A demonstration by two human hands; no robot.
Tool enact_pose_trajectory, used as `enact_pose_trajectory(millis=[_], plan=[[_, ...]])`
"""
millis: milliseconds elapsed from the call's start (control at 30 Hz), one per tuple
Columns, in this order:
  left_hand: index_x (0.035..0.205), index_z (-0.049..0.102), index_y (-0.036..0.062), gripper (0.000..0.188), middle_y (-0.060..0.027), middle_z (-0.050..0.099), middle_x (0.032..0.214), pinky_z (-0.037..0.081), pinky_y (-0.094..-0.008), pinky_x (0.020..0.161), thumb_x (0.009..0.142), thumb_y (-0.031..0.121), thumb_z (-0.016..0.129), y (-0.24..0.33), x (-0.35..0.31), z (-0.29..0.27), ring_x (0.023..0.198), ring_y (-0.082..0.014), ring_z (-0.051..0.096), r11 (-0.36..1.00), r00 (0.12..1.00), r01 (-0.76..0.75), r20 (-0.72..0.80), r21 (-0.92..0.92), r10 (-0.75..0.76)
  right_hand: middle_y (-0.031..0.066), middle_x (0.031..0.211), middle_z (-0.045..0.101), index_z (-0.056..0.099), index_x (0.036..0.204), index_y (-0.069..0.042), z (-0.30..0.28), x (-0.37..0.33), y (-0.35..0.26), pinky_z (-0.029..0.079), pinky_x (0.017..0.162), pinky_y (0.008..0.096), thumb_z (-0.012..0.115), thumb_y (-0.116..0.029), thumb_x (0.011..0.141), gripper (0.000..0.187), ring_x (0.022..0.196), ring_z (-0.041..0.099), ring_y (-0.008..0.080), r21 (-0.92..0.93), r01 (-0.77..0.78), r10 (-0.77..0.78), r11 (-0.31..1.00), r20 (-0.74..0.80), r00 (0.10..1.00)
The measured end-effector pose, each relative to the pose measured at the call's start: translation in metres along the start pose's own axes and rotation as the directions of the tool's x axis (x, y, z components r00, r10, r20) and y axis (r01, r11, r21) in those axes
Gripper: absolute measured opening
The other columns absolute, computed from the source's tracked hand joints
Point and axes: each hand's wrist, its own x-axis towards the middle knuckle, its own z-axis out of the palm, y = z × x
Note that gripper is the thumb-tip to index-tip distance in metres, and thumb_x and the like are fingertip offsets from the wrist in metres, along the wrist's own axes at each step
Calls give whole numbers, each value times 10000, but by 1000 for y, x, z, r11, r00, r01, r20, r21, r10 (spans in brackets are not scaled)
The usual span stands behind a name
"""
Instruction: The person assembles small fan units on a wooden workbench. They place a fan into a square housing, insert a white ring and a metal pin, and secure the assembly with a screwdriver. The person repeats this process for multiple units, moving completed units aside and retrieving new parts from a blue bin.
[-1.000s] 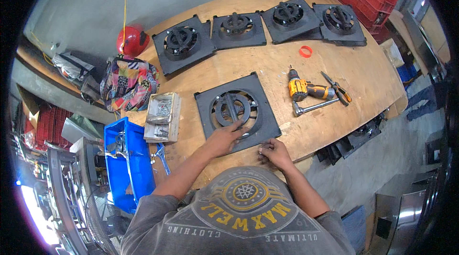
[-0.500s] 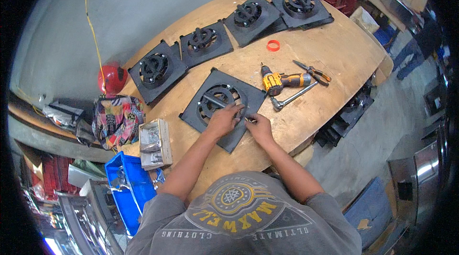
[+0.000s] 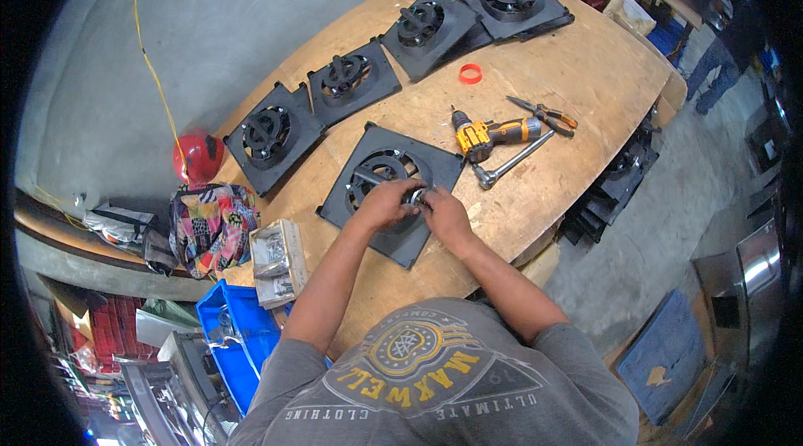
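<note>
A square black plastic panel (image 3: 351, 195) with a round ribbed opening lies on the wooden table in front of me. Above the lower right part of its ring, my left hand (image 3: 385, 203) and my right hand (image 3: 445, 213) meet. Both have their fingers closed around a small shiny metal piece (image 3: 413, 196). Fingers cover most of it, so its exact kind cannot be made out. To the right lie a yellow and black cordless drill (image 3: 477, 143), a socket wrench (image 3: 516, 161) and pliers (image 3: 545, 117). An orange-red ring (image 3: 470, 74) rests farther back.
Several similar black panels (image 3: 343, 86) line the table's far side. At left are a wooden box of small metal parts (image 3: 288, 289), a blue crate (image 3: 251, 362), a patterned bag (image 3: 209, 224) and a red helmet (image 3: 199, 156). A person (image 3: 721, 57) stands beyond the table's right side.
My right hand has moved up and left from the panel's right edge to meet my left hand. A shiny metal piece now shows between the fingers. The view has shifted slightly.
</note>
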Motion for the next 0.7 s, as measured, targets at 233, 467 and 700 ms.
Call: enact_pose_trajectory(millis=[233,467,700], plan=[[1298,587,108,600,-142,651,1236,500,-422,940,744,180,807,-7,-6,7,1130,-343,626,999,999,-35,-39,29,36,184,915,621,675,952,-39,-2,2,-1,513,750,479,677,-102,817,149,864,631,402,1,-6,6,1000,-13,1000],[1293,586,100,602,-147,648,1242,492,-429,958,742,201,806,-6,-7,2,1151,-350,614,998,998,-60,-18,1,60,218,978,668,702,965,-4,-2,1,0,525,778,477,690,-113,818,183,903,648,412,92,-45,46,995,-8,999],[1357,556,125,672,-153,626,1281,490,-428,967,740,211,808,-6,-7,2,1164,-352,607,996,997,-74,-3,49,74,201,872,713,714,972,12,-6,4,-1,535,732,401,709,-144,851,197,823,704,346,323,-243,241,915,48,969]])
